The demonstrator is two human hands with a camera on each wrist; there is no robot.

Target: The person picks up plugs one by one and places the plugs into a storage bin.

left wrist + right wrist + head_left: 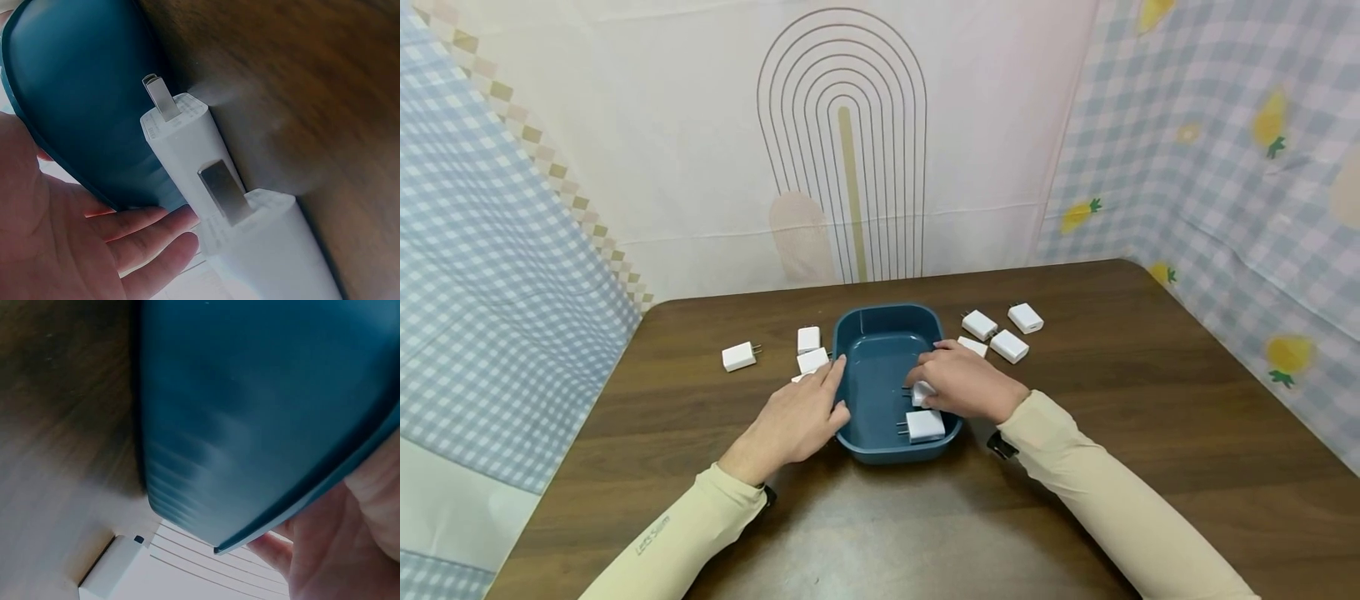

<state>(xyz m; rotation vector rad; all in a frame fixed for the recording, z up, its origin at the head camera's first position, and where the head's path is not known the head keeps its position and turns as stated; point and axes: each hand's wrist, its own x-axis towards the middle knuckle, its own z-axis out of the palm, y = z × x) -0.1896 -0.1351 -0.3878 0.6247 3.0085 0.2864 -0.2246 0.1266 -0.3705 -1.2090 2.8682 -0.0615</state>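
A blue rectangular bin (874, 398) stands on the wooden table. My left hand (797, 417) rests along its left rim, fingers extended; in the left wrist view, white plug-in chargers (187, 147) stand beside those fingers. Reaching over the right rim, my right hand (966, 382) pinches a white charger (922, 392) inside the bin, partly hidden by the fingers. Another white charger (927, 426) lies on the bin floor near the front, prongs pointing left. From the right wrist, the bin's outer wall (250, 425) hides most of the fingers.
To the bin's left lie several chargers, one farther out (739, 357) and one near the rim (808, 339). More sit to its right, such as the far one (1026, 317) and a nearer one (1009, 346). A patterned cloth (700, 167) hangs behind the table.
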